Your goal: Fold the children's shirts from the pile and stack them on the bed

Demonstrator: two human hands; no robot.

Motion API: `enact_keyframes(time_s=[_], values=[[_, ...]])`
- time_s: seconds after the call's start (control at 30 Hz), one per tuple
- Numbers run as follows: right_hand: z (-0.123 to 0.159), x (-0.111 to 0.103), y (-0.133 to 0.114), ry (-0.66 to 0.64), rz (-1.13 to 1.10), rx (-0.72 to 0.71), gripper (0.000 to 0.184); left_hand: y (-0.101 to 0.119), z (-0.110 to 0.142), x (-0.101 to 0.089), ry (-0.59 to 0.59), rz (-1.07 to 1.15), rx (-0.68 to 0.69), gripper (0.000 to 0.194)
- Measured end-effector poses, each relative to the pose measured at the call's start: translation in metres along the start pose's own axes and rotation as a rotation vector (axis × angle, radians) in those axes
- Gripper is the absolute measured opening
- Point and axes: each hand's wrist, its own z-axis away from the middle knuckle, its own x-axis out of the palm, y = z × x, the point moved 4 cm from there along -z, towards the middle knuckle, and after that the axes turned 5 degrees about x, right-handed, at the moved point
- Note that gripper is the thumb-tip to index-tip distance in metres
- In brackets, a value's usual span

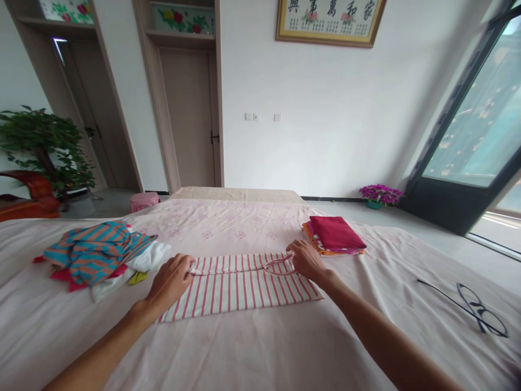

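- White wall [305, 98], upper centre of the frame.
- Pale pink, flower-printed cloth [260, 353], wrinkled, spread across the lower half.
- Brown panel door [187, 108], upper left.
- Gold-framed white calligraphy panel [329, 19], top right of centre, reading 興事萬和家 left to right; its smaller writing is illegible.
- White, red-striped fabric garment [240, 290], folded flat, lower centre.
- Rumpled heap of multicoloured clothes [100, 250], lower left.
- Folded crimson-topped fabric stack [336, 234], right of centre.
- Left hand [174, 271] and right hand [304, 259], fingers pinching the garment's upper corners.
- Black-rimmed eyeglasses [481, 309], lower right.
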Motion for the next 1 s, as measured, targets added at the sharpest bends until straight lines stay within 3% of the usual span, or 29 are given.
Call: enact_keyframes(time_s=[0.1, 0.17, 0.3, 0.43, 0.53, 0.7, 0.83, 1.0], values=[[0.015, -0.006, -0.007, 0.000, 0.027, 0.010, 0.023, 0.002, 0.016, -0.003, -0.020, -0.101, -0.066, 0.015], [0.024, -0.007, -0.012, -0.059, 0.033, -0.006, 0.015, 0.000, 0.025, -0.001, -0.069, -0.130, -0.094, 0.017], [0.033, -0.010, -0.017, -0.125, 0.030, -0.039, 0.023, -0.008, 0.032, 0.006, -0.129, -0.061, -0.158, 0.018], [0.031, -0.010, -0.012, -0.180, -0.084, -0.015, 0.015, -0.006, 0.030, 0.005, -0.072, 0.097, -0.147, 0.016], [0.029, -0.006, -0.007, -0.230, -0.178, 0.021, 0.021, -0.004, 0.030, 0.005, -0.030, 0.264, -0.196, 0.015], [0.030, 0.000, -0.004, -0.294, -0.260, 0.053, 0.025, -0.011, 0.031, 0.015, -0.061, 0.358, -0.275, 0.023], [0.033, 0.003, 0.002, -0.321, -0.390, 0.013, 0.027, -0.012, 0.035, 0.013, -0.109, 0.301, -0.259, 0.027], [0.037, 0.007, 0.009, -0.297, -0.248, 0.092, 0.023, 0.002, 0.041, 0.007, -0.237, 0.095, -0.248, 0.027]])
